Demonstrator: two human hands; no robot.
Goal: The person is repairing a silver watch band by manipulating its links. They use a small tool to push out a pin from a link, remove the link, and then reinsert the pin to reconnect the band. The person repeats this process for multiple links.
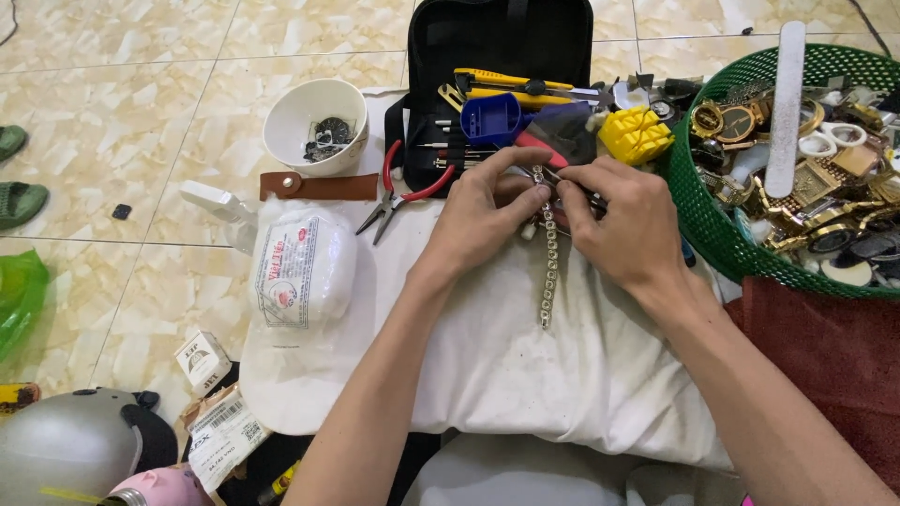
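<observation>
Your left hand [483, 217] and right hand [619, 220] meet over the upper part of a white cloth [525, 365] spread across your lap. Both hands grip the top end of a metal watch bracelet [548, 267]: the left fingers are pinched narrow on it from the left side, and the right fingers are closed on it from the right, together with a thin dark tool whose tip is hidden between the hands. The bracelet hangs straight down from that grip, and its free end lies on the cloth between your forearms.

Just left of the left hand, red-handled pliers [398, 192] lie on the cloth with the nose pointing down-left. Behind the hands, an open black tool case [497, 56] holds a blue plastic holder [490, 119] and a yellow-handled tool [502, 82]; a yellow block [636, 134] sits at its right edge. A white bowl [314, 122] with small dark parts stands left of the case, with a brown leather strap [319, 186] just in front of it. A green mesh basket [712, 225] full of watches stands close to the right hand. The floor is tiled.
</observation>
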